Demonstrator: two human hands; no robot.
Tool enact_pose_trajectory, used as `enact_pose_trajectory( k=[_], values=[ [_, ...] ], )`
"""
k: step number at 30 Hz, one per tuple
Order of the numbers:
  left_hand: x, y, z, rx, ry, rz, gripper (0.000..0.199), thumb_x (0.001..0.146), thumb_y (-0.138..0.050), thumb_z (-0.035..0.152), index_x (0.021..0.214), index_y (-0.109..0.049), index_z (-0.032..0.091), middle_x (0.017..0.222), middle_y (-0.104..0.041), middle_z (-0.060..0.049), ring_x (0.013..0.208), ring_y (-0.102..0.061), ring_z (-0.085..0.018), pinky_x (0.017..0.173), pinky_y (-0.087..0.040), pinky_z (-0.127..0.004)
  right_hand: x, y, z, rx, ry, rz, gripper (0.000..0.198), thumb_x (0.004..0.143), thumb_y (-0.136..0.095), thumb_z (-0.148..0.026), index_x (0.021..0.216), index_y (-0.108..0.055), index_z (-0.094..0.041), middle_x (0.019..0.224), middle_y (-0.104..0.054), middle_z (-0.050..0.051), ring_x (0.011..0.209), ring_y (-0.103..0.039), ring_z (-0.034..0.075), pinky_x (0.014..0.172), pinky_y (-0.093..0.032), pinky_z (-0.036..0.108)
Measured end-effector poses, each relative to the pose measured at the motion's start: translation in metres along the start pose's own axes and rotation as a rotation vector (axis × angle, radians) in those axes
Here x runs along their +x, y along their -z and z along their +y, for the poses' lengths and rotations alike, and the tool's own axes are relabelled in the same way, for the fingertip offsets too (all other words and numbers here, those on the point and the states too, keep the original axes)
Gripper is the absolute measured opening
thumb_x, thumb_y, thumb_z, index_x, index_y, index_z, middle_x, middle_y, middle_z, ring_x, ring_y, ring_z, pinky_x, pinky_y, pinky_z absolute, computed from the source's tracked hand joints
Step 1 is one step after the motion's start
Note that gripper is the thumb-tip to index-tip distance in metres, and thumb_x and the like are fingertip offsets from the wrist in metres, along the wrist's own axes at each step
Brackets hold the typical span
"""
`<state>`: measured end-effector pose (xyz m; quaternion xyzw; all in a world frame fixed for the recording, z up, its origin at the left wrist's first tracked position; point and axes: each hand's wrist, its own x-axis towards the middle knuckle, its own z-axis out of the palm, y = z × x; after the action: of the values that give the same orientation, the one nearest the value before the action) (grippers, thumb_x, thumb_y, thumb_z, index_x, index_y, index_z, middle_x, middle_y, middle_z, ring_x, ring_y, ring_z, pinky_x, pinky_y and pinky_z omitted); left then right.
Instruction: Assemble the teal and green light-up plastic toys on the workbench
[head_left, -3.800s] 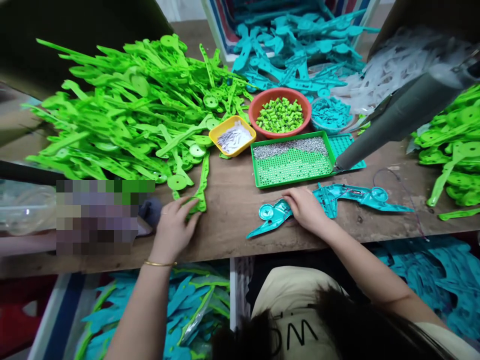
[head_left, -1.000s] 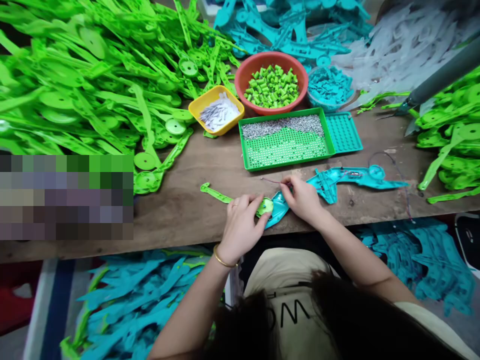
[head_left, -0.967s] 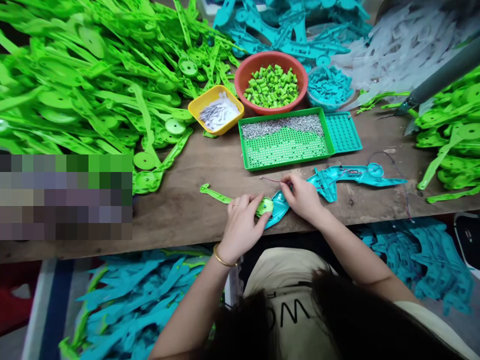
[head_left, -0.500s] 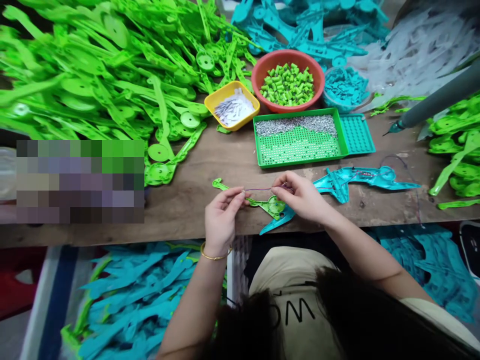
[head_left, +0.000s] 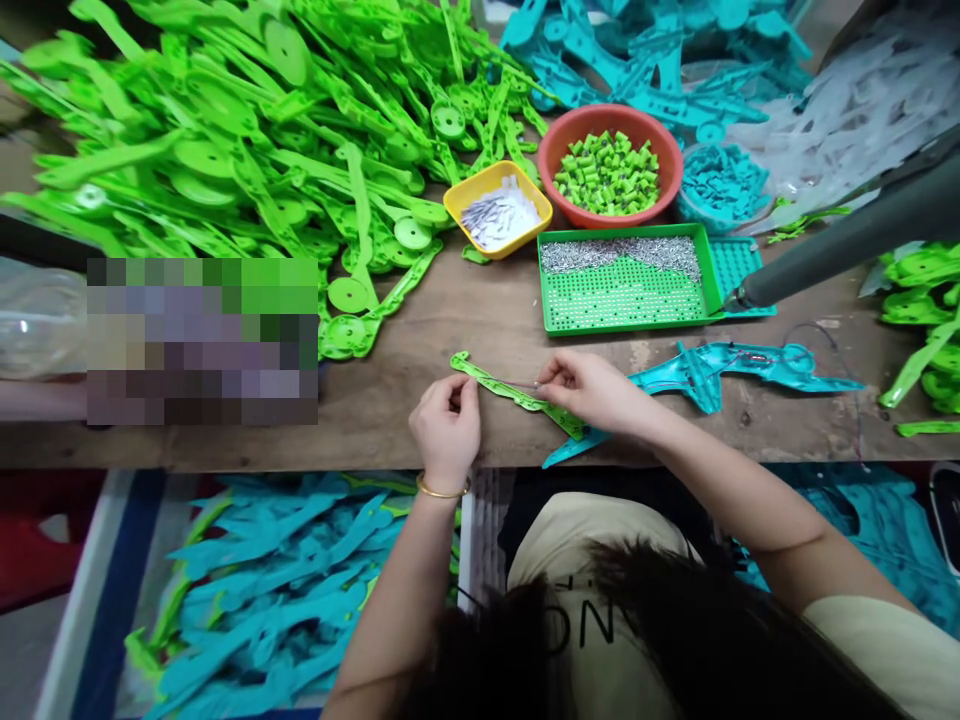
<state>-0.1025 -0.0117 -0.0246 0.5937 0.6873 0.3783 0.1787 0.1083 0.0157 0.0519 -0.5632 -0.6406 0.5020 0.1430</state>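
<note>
One thin wire (head_left: 511, 384) runs between the two hands (head_left: 448, 428) (head_left: 596, 392).

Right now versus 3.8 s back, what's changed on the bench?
Left hand moved right from the green pile, laid a green part over the left end of the blue part, let go, and now pinches a thin wire. Right hand, earlier on the blue part, now pinches that wire too. Red bowl, yellow dish and green tray stayed put.
</note>
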Motion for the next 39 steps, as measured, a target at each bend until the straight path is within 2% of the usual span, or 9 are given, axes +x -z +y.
enact_pose_trajectory(
  k=[4, 7, 11, 15, 20, 24, 32, 36, 39],
  values=[
    [0.001, -0.003, 0.001, 0.073, -0.082, -0.021, 0.02, 0.087, -0.056, 0.032, 0.082, -0.067, 0.017, 0.074, -0.067, -0.003, 0.067, -0.06, -0.015, 0.069, -0.046, -0.028, -0.003, -0.005, -0.007, -0.315, 0.078, 0.103, 0.017, 0.091, -0.054, -0.029, 0.094, -0.067, -0.019, 0.088, -0.072, 0.004, 0.08, -0.062, 0.016, 0.068, -0.038, 0.026],
    [0.002, -0.004, 0.006, 0.134, -0.127, -0.029, 0.018, 0.087, -0.054, 0.029, 0.081, -0.066, 0.017, 0.073, -0.066, -0.003, 0.068, -0.06, -0.016, 0.07, -0.045, -0.029, -0.009, -0.013, -0.01, -0.437, 0.189, 0.118, 0.023, 0.096, -0.048, -0.032, 0.102, -0.067, -0.021, 0.102, -0.071, 0.005, 0.09, -0.064, 0.018, 0.07, -0.038, 0.027],
    [0.006, -0.004, 0.012, 0.263, -0.178, -0.078, 0.018, 0.087, -0.05, 0.026, 0.078, -0.064, 0.018, 0.072, -0.065, -0.005, 0.072, -0.059, -0.02, 0.073, -0.043, -0.032, -0.021, -0.026, -0.011, -0.644, 0.262, 0.067, 0.031, 0.1, -0.037, -0.035, 0.108, -0.064, -0.021, 0.099, -0.068, 0.006, 0.079, -0.063, 0.016, 0.059, -0.032, 0.027],
    [0.01, -0.005, 0.02, 0.449, -0.234, -0.141, 0.018, 0.088, -0.047, 0.022, 0.078, -0.062, 0.018, 0.077, -0.066, -0.009, 0.079, -0.059, -0.025, 0.076, -0.04, -0.036, -0.029, -0.04, -0.002, -0.78, 0.347, 0.124, 0.034, 0.102, -0.032, -0.032, 0.108, -0.064, -0.022, 0.087, -0.065, 0.005, 0.075, -0.06, 0.015, 0.06, -0.03, 0.029],
    [0.011, -0.006, 0.031, 0.67, -0.277, -0.181, 0.02, 0.089, -0.046, 0.021, 0.077, -0.061, 0.017, 0.079, -0.065, -0.012, 0.08, -0.057, -0.027, 0.074, -0.037, -0.038, -0.027, -0.05, 0.018, -0.795, 0.394, 0.2, 0.036, 0.102, -0.03, -0.033, 0.112, -0.064, -0.024, 0.084, -0.064, 0.004, 0.069, -0.058, 0.014, 0.061, -0.031, 0.029],
    [0.006, -0.006, 0.031, 0.725, -0.348, -0.221, 0.027, 0.093, -0.039, 0.019, 0.084, -0.064, 0.015, 0.079, -0.064, -0.012, 0.079, -0.055, -0.028, 0.075, -0.036, -0.039, -0.022, -0.051, 0.026, -0.741, 0.43, 0.199, 0.039, 0.102, -0.029, -0.035, 0.107, -0.066, -0.023, 0.084, -0.064, 0.003, 0.07, -0.058, 0.012, 0.059, -0.031, 0.027],
    [-0.013, 0.0, 0.014, 0.717, -0.452, -0.277, 0.038, 0.092, -0.04, 0.018, 0.123, -0.061, 0.008, 0.094, -0.062, -0.017, 0.088, -0.052, -0.029, 0.079, -0.037, -0.042, -0.021, -0.049, 0.026, -0.649, 0.434, 0.129, 0.037, 0.102, -0.031, -0.033, 0.11, -0.065, -0.022, 0.088, -0.064, 0.004, 0.073, -0.058, 0.013, 0.061, -0.035, 0.026],
    [-0.01, 0.009, 0.006, 0.609, -0.447, -0.329, 0.04, 0.093, -0.041, 0.021, 0.127, -0.059, 0.01, 0.097, -0.063, -0.018, 0.093, -0.054, -0.03, 0.081, -0.04, -0.045, -0.021, -0.049, 0.026, -0.654, 0.41, 0.111, 0.039, 0.102, -0.029, -0.034, 0.112, -0.064, -0.022, 0.091, -0.066, 0.005, 0.075, -0.061, 0.013, 0.062, -0.035, 0.026],
    [-0.006, 0.014, 0.006, 0.45, -0.476, -0.27, 0.039, 0.092, -0.046, 0.023, 0.128, -0.059, 0.015, 0.113, -0.062, -0.018, 0.11, -0.054, -0.031, 0.094, -0.042, -0.049, -0.02, -0.048, 0.025, -0.633, 0.38, 0.105, 0.04, 0.102, -0.028, -0.035, 0.112, -0.065, -0.022, 0.092, -0.067, 0.006, 0.076, -0.062, 0.014, 0.061, -0.035, 0.027]
  ],
)
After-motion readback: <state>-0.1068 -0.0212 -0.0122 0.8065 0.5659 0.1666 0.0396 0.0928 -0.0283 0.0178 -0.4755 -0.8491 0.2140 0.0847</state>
